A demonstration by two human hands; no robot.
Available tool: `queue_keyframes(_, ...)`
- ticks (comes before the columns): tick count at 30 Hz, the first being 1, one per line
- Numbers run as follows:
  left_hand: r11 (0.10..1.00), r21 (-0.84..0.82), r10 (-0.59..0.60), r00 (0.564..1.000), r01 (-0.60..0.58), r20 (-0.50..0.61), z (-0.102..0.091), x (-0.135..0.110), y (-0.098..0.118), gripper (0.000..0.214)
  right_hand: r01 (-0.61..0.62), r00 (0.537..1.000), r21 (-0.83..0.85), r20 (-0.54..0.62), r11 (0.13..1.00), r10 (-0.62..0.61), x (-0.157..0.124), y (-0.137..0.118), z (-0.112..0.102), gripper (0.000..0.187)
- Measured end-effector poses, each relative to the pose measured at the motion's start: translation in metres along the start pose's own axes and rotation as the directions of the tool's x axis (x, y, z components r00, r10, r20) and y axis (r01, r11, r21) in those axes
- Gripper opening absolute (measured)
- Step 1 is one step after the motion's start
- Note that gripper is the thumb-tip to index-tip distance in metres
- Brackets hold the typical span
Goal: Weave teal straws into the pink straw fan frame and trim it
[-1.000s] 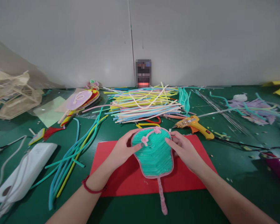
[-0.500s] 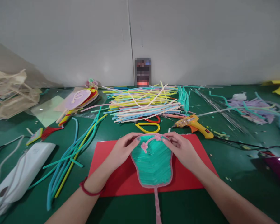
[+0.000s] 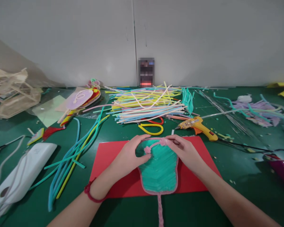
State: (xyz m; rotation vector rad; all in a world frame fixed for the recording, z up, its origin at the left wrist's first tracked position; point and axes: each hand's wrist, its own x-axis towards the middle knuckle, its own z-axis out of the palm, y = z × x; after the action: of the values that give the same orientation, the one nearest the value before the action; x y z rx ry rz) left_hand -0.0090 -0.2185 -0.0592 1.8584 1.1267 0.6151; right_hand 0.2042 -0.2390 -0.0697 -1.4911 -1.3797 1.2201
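Note:
Both hands are on a teal fan (image 3: 159,175) with a pink edge and a twisted pink handle (image 3: 160,208). My left hand (image 3: 132,157) curls round its upper left edge, thumb lying on the teal face just below a small pink flower (image 3: 147,150). At the upper right, my right hand (image 3: 183,151) pinches the rim, its fingertips by a second pink flower (image 3: 163,142). A curved pink stem links the two flowers. Under the fan lies a red board (image 3: 113,170); the fingers behind the fan are partly hidden.
Beyond the board are yellow-handled scissors (image 3: 151,128), a yellow glue gun (image 3: 198,126) and a pile of coloured fuzzy sticks (image 3: 149,104). Loose sticks (image 3: 73,160) and a white power strip (image 3: 26,173) lie left. A purple object (image 3: 282,170) sits right.
My left thumb has slid from the fan's top edge down onto its face, below the left flower. The fan has shifted slightly right; my right hand keeps its hold.

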Motion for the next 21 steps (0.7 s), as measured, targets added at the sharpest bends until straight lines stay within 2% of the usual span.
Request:
queue_keyframes(4,1.000,-0.029,0.008,0.999,-0.008,-0.032,0.0034,-0.0002,0.0011,0.034,-0.017,0.998,0.010,0.062,1.000,0.016,0.0012,-0.0001,-0.0015,0.029)
queue_keyframes(9,1.000,0.001,0.015,1.000,-0.015,-0.007,0.0030,0.0004,0.0048,0.010,-0.031,0.998,0.020,0.059,0.999,0.030,-0.0002,-0.0031,-0.0023,0.027)
queue_keyframes(21,0.999,0.002,0.041,0.993,-0.041,-0.115,0.0034,-0.0009,0.0024,0.010,-0.042,0.992,0.062,0.121,0.997,0.034,-0.0010,0.0000,-0.0015,0.032)
